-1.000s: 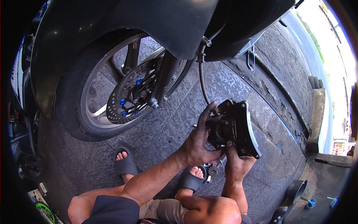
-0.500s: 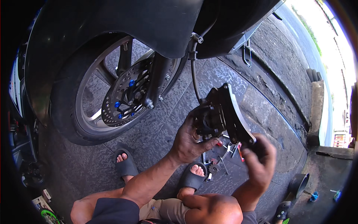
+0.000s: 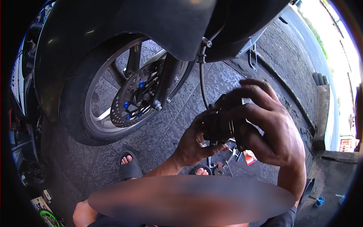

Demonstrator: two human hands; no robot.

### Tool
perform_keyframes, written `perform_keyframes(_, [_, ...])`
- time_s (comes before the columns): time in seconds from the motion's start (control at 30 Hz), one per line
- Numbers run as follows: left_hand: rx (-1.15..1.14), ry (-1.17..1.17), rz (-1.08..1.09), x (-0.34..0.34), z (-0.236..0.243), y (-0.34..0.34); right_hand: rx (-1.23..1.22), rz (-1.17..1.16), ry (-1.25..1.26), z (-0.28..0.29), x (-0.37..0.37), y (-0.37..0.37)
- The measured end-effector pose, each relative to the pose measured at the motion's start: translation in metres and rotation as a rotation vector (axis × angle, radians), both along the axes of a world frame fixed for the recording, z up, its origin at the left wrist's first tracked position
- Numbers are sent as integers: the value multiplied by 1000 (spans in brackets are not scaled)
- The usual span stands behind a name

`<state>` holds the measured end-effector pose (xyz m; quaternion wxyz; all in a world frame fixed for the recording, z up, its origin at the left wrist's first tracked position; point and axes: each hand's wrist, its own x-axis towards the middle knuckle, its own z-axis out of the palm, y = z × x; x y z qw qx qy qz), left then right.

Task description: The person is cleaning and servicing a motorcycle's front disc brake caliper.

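Note:
My left hand [image 3: 187, 147] is closed around a dark brake caliper [image 3: 216, 125], thumb along its lower side. From the opposite side my right hand [image 3: 281, 132] wraps over the caliper and its curved bracket, fingers bent across the top; most of the bracket is hidden behind them. A brake hose [image 3: 202, 85] runs down into the caliper from above. Left of my hands is a scooter's front wheel [image 3: 72, 121], with a perforated brake disc [image 3: 118, 115] bearing blue bolts. The fork leg [image 3: 165, 81] crosses in front of the disc.
Dark bodywork [image 3: 124, 19] overhangs the wheel. Hand tools [image 3: 235, 153], a sprocket [image 3: 218, 171] and a red-and-white packet [image 3: 249, 157] lie on the tiled floor below my hands. A blurred oval covers my lap. A low kerb [image 3: 321, 113] stands at the right.
My right hand has moved up and inward, from the bracket's lower end to a grip over the caliper and bracket. My left hand keeps its hold. The view has shifted slightly.

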<state>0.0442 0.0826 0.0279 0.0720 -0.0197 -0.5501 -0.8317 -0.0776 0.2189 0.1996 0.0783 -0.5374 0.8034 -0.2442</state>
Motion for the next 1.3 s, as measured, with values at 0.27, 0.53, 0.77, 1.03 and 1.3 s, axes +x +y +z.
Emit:
perform_keyframes(0.27, [29,-26,-94,3,7,-9,365,97,-32,19,12,-21])
perform_keyframes(0.53, [-61,-1,-61,5,2,-14,668,208,113,25,12,-50])
perform_keyframes(0.77, [-276,46,-26,3,-8,-15,672,262,52,23,3,-57])
perform_keyframes(1.03, [-564,126,66,-6,-17,-24,707,225,5,22,-7,-67])
perform_keyframes(1.3, [-82,-124,-88,-2,-4,-17,522,110,-94,10,-7,-64])
